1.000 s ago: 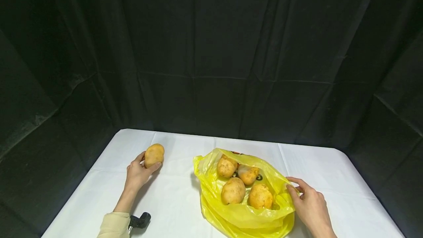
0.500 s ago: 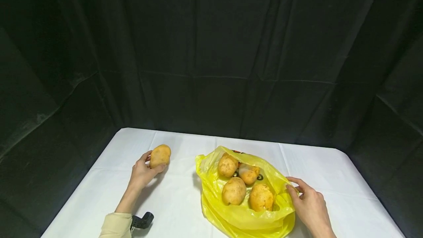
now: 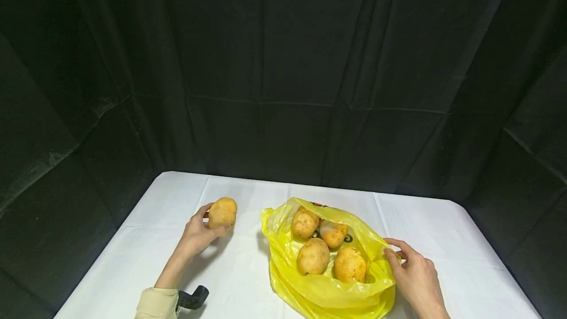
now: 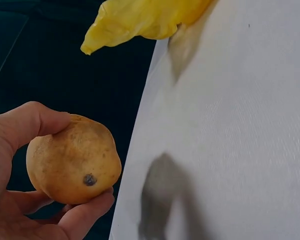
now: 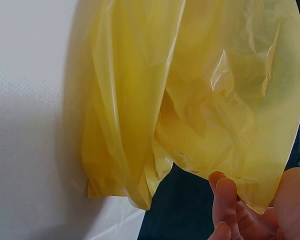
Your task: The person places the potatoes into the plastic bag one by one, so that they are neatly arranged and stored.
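Note:
My left hand (image 3: 198, 234) grips a potato (image 3: 223, 212) between thumb and fingers, held above the left part of the table. A dark spot marks this potato (image 4: 75, 159) in the left wrist view. To its right stands a yellow plastic bag (image 3: 330, 298) with its mouth spread wide. Several potatoes (image 3: 313, 256) lie inside the bag. At the bag's right edge, my right hand (image 3: 417, 277) pinches the rim. In the right wrist view, thumb and fingers of the right hand (image 5: 250, 212) hold a corner of the thin yellow film (image 5: 230, 125).
A white cloth (image 3: 239, 270) covers the table. Black curtains (image 3: 283, 73) close in the back and both sides. A black device (image 3: 193, 298) is strapped at the left wrist beside a beige sleeve (image 3: 156, 303).
My left hand has moved to the right with the potato, closer to the bag. The right hand stays at the bag's rim, and the potatoes in the bag lie as before.

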The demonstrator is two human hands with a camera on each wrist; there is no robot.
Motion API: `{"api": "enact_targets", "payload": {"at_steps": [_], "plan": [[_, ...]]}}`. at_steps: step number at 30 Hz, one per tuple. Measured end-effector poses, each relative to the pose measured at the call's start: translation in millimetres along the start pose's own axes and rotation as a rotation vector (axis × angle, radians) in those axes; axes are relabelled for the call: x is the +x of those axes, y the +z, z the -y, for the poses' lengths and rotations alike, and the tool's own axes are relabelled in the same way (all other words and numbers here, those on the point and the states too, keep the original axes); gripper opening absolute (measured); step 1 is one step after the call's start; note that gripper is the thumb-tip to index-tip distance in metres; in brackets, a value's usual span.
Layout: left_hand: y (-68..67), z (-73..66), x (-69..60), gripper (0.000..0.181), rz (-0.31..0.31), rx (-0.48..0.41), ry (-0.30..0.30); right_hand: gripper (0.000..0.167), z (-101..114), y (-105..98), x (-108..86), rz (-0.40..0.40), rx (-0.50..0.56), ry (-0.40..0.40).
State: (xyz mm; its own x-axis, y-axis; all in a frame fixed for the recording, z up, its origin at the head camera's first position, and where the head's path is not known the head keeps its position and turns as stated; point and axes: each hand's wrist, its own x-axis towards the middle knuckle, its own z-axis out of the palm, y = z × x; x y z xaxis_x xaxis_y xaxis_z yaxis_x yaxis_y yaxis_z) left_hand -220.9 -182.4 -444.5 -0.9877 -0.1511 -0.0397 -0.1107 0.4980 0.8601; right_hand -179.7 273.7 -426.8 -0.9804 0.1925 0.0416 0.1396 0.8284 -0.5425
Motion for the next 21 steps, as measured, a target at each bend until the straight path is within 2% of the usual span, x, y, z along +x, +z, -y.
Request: {"api": "enact_targets", "payload": {"at_steps": [8,14,21], "plan": [[4.4,-7.3,-5.1,0.078,0.019,-0.114,0.027,0.031,-0.7,0.1,0.0,0.007,0.003,0.005],[8.0,-15.0,-8.5,0.076,0.034,-0.155,0.035,0.031,-0.8,0.4,0.1,0.008,0.002,0.005],[12.8,-24.3,-12.9,0.075,0.091,-0.238,0.044,0.031,-1.2,0.7,-0.7,-0.001,0.003,-0.014]]}}
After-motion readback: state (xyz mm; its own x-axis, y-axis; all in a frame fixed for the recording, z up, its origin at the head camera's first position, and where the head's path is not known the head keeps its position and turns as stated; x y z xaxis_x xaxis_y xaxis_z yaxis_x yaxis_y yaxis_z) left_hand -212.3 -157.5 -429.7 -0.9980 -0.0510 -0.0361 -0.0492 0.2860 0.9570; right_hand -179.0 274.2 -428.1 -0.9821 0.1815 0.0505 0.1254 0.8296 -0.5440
